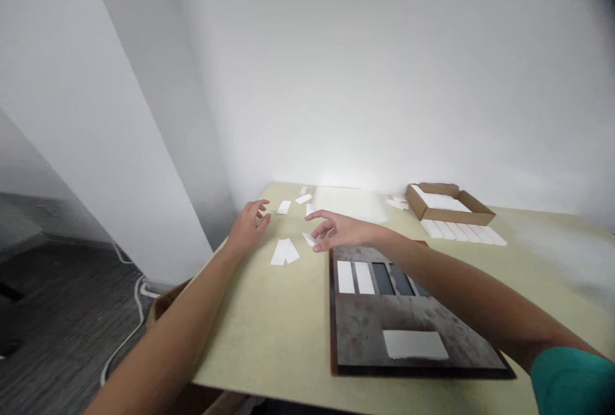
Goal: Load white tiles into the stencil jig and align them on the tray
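Observation:
My left hand point(250, 226) hovers over the table's left edge with its fingers apart and nothing in them. My right hand point(334, 229) is beyond the dark board's upper left corner, its fingers curled by a small white piece point(309, 239) that the fingertips seem to pinch. Two white cards point(284, 252) overlap on the table between and below my hands. On the dark board point(360, 325), white strips fill the two leftmost slots point(345, 276), and dark slots point(383, 278) follow to the right, partly under my right forearm. A larger white rectangle point(416, 344) lies near the board's front.
Loose white cards point(284, 207) and a white sheet point(350, 202) lie toward the wall. At the back right, a cardboard box point(449, 216) holds white pieces, with a row of white strips point(464, 232) before it. White cables point(139, 303) run along the floor at left.

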The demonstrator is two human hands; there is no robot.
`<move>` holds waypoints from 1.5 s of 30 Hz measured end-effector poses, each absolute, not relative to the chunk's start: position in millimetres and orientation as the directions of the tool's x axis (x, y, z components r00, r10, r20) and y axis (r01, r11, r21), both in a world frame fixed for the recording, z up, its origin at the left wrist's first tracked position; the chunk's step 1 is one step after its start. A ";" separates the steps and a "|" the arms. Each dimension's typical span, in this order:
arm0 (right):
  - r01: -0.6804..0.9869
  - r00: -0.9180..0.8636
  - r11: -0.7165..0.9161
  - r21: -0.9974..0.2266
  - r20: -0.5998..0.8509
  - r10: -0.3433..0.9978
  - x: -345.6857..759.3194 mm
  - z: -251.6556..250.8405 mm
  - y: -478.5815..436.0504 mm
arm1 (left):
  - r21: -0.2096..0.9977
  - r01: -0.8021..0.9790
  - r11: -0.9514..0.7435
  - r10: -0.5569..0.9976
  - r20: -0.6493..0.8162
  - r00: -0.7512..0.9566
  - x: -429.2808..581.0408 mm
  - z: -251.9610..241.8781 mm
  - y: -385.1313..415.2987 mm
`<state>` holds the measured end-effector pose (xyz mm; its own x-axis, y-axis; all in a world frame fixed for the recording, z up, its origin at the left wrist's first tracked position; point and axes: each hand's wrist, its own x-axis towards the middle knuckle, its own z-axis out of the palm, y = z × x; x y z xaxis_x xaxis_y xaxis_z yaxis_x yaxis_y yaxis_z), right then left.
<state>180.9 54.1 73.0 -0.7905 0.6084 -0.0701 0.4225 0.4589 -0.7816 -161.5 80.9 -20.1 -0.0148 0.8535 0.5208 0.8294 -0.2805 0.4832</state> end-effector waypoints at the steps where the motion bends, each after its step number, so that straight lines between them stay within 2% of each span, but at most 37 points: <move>1: 0.450 -0.775 0.473 -0.758 -0.068 0.628 203.4 77.1 47.0 | 0.488 0.825 -0.285 0.858 0.513 -0.007 -161.0 -20.3 82.0; 7: 0.637 -0.679 0.507 -0.581 -0.111 0.725 313.4 74.9 3.8 | 0.511 0.803 -0.306 0.888 0.457 0.048 -164.9 -25.7 91.3; 13: 0.702 -0.635 0.504 -0.504 -0.122 0.763 337.3 45.6 -11.9 | 0.507 0.821 -0.264 0.910 0.412 0.038 -172.9 -28.1 95.2; 26: 0.732 -0.577 0.479 -0.485 -0.067 0.814 328.2 33.2 -18.1 | 0.521 0.835 -0.179 0.939 0.345 -0.013 -173.0 -25.9 92.4; 36: 0.732 -0.576 0.495 -0.468 -0.039 0.816 339.8 41.4 -19.8 | 0.537 0.831 -0.146 0.950 0.310 -0.033 -171.1 -22.0 89.0; 45: 0.740 -0.575 0.461 -0.490 -0.105 0.811 372.0 39.5 -13.8 | 0.538 0.832 -0.140 0.958 0.286 -0.024 -172.3 -20.2 91.3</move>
<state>372.0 -13.8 39.5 -0.5753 0.8111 -0.1055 0.7399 0.4611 -0.4899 -172.3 91.3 -20.2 -0.0240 0.9580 0.2858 0.8316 -0.1396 0.5375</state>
